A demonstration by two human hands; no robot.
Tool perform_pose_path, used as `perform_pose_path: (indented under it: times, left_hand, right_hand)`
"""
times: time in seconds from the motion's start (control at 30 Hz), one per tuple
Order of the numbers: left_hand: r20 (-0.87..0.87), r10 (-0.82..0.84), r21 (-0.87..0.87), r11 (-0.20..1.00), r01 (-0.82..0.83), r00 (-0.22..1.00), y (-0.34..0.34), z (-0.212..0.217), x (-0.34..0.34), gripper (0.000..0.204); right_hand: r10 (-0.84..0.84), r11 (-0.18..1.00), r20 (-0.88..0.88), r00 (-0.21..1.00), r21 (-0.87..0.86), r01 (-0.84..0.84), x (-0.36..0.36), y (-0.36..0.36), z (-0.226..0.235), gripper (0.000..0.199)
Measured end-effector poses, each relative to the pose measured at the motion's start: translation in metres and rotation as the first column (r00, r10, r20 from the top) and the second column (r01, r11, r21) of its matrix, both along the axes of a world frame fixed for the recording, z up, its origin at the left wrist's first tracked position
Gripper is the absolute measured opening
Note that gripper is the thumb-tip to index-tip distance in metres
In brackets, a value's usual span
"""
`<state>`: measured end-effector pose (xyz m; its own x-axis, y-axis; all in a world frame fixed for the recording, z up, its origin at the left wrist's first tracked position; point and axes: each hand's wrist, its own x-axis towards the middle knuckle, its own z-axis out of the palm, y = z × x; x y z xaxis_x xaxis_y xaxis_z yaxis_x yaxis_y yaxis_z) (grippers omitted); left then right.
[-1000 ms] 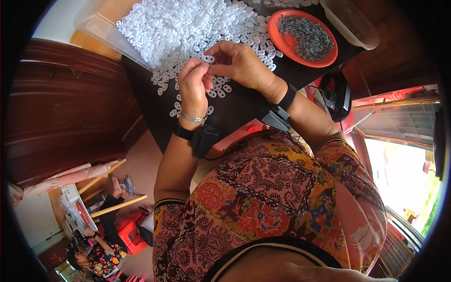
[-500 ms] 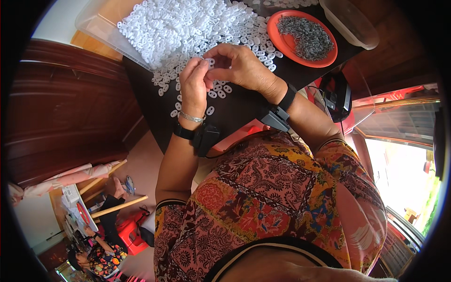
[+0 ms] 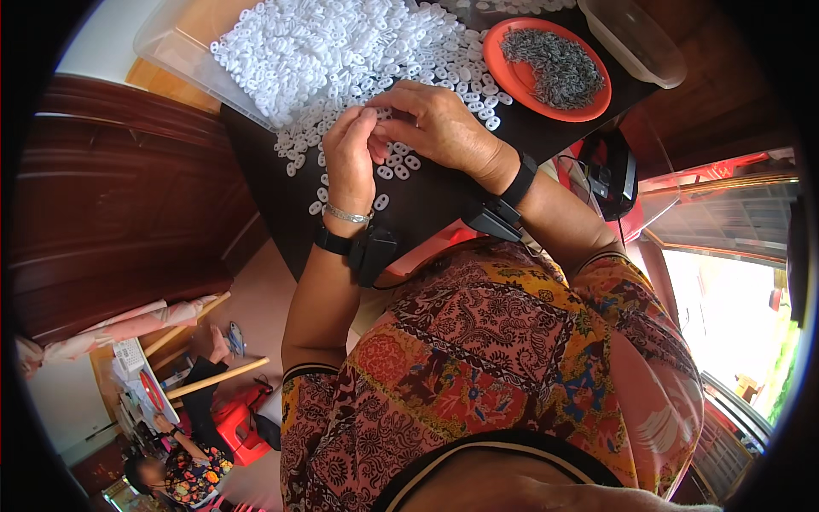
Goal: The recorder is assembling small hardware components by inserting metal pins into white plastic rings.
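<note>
My left hand (image 3: 350, 154) and my right hand (image 3: 439, 126) meet fingertip to fingertip just above the black table. A small white oval plastic piece with two holes sits in my left hand's pinch, now mostly hidden by fingers. My right thumb and fingers are closed against it; whatever lies between them is too small or covered to name. Around and under both hands lie more white oval pieces (image 3: 401, 171), spilling from a big heap (image 3: 316, 51). To the right, an orange-red plate (image 3: 497, 64) carries a pile of small grey metal parts (image 3: 559, 72).
A clear plastic tub (image 3: 183, 64) lies tipped beside the heap at the left. Another clear container (image 3: 636, 51) stands past the plate. Dark wooden panelling (image 3: 128, 196) borders the left. At lower left another person (image 3: 183, 465) sits near a red stool (image 3: 243, 431).
My right fingers have curled lower and closer over the left fingertips, covering the white piece that showed before. Everything on the table stays in place.
</note>
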<state>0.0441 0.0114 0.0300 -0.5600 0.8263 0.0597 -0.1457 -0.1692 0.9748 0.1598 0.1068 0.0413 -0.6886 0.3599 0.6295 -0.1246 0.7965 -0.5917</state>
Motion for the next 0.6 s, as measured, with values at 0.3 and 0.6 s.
perform_pose_path:
  times: [0.3, 0.6]
  left_hand:
    - [0.049, -0.048, 0.037, 0.998, 0.046, 0.998, -0.0018, 0.0028, 0.0000, 0.022]
    - [-0.084, 0.010, 0.012, 1.000, -0.009, 0.996, -0.0054, 0.0071, 0.0033, 0.025]
  right_hand:
    - [0.025, 1.000, -0.030, 0.999, -0.005, -0.025, -0.0008, 0.0008, -0.0010, 0.032]
    - [0.026, 1.000, -0.060, 0.998, 0.012, -0.025, 0.0009, -0.0032, 0.0034, 0.030]
